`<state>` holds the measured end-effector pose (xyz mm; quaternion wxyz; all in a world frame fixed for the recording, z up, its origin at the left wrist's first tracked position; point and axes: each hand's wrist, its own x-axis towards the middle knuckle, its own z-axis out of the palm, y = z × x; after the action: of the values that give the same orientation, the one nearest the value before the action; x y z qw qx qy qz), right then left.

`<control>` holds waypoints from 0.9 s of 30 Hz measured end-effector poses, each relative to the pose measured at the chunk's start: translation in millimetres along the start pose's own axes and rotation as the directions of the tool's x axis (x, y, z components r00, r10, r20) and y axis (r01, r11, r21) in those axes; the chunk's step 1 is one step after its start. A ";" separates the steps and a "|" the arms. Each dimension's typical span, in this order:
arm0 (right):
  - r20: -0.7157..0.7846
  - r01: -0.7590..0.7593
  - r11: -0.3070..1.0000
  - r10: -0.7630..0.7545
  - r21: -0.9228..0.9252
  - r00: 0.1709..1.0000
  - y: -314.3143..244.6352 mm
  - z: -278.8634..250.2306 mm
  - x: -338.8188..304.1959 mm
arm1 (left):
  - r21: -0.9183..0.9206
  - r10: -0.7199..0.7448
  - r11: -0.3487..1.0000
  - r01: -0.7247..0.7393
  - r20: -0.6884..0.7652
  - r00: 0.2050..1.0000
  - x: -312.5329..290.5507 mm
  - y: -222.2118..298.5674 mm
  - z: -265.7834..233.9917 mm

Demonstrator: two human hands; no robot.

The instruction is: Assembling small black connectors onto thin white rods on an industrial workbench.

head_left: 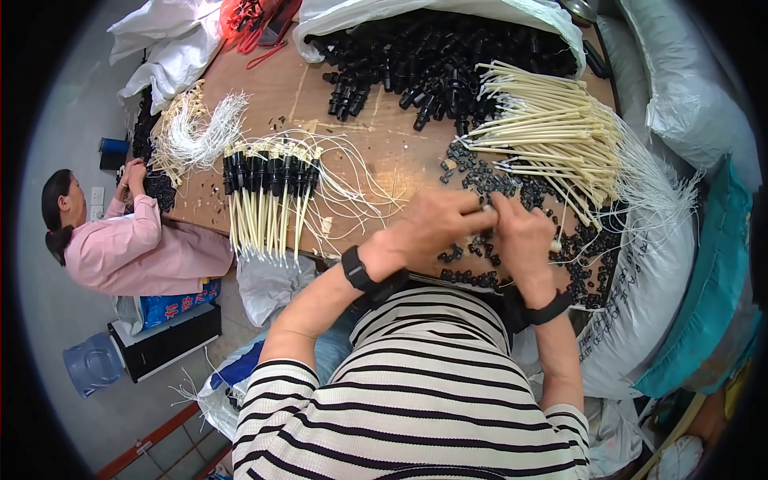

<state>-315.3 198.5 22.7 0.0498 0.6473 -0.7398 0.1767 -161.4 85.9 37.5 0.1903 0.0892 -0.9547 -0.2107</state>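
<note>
Above, a white sack (552, 20) holds black pump heads (424, 56).

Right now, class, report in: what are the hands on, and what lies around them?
Left hand and right hand together, fingers pinching one cream tube. Loose black caps underneath. Cream tube pile beside right hand.

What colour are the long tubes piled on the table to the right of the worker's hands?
Cream, or pale yellowish-white: the tubes show best in the head view.
</note>
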 end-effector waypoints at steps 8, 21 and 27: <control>-0.069 -0.017 0.990 0.027 0.142 0.997 -0.1 3.5 4.7 | 0.040 0.006 0.999 -0.005 -0.024 1.000 0.2 7.7 4.0; -0.007 0.033 0.859 -0.034 0.511 0.999 -23.5 19.5 4.2 | -0.694 -0.680 0.234 0.681 0.384 0.625 -12.6 -29.9 12.8; 0.015 -0.109 0.866 0.116 0.488 0.993 -9.0 20.3 -5.2 | -0.497 -0.724 0.475 0.726 0.248 0.643 -21.7 -40.7 -11.7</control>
<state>-302.5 195.9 3.9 -0.1200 0.5934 -0.7072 0.3652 -133.2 50.5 22.5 0.0988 0.4241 -0.7213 -0.5386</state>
